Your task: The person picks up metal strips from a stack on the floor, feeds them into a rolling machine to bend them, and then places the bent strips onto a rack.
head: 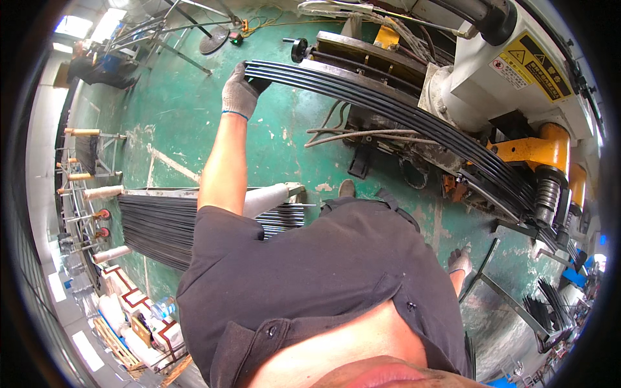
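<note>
My left hand, in a pale knitted glove with a blue cuff edge, grips the near-left end of a row of long black metal bars or tubes. They lie side by side along the machine's front. Their far end runs under the yellow tooling and spring-loaded punch of a white press. Wide-angle bending makes the bars look curved. My right hand, also gloved, hangs low at my right side, apart from the bars, with its fingers somewhat spread and nothing visible in it.
A rack with rows of black bars and a wrapped roller stands close on my left. A metal stand holding short black pieces is at right. Hoses hang below the press. A person is far left.
</note>
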### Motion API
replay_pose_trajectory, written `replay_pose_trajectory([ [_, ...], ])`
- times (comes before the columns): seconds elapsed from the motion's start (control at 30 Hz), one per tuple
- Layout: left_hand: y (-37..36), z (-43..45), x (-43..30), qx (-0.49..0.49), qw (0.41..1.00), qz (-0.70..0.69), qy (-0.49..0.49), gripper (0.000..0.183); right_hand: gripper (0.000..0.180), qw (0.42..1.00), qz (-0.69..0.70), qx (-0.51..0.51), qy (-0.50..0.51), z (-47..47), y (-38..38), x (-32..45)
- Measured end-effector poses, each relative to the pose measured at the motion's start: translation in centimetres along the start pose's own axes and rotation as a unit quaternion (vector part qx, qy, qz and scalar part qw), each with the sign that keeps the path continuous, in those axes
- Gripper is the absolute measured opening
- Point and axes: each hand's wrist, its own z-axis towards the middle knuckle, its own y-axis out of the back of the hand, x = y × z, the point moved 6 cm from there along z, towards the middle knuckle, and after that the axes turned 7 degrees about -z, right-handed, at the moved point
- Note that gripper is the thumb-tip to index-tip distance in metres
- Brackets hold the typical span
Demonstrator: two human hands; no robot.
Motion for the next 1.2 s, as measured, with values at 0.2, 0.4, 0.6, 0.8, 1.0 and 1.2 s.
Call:
replay_pose_trajectory([
  [0.2, -1.1, -0.5, 0.1, -0.043, 0.999, -0.005, 0.033, 0.041, 0.030, 0.996, -0.049, 0.039, 0.065, -5.3, -6.4, 3.4],
  [0.4, -1.7, -2.5, 0.7, 0.062, 0.993, 0.085, 0.058, 0.056, 0.032, 0.992, -0.081, 0.064, 0.078, -3.6, -4.8, 2.0],
  [0.6, -2.5, -2.1, 0.9, 0.076, 0.985, 0.125, 0.091, 0.055, 0.029, 0.996, -0.068, 0.036, 0.051, -1.7, -2.7, -1.1],
  [0.8, 1.1, 1.8, 0.3, 0.107, 0.991, 0.071, 0.038, 0.055, 0.036, 0.984, -0.129, 0.065, 0.108, -5.9, -5.2, 2.2],
  [1.0, 0.5, 0.6, 5.5, 0.017, 0.997, -0.075, 0.013, 0.074, 0.035, 0.992, -0.097, 0.059, 0.052, -2.4, -2.8, 2.2],
  [1.2, -1.5, -8.2, 21.9, -0.105, 0.981, -0.058, 0.149, 0.078, 0.034, 0.702, -0.680, 0.081, 0.194, 8.1, -0.6, 4.8],
])
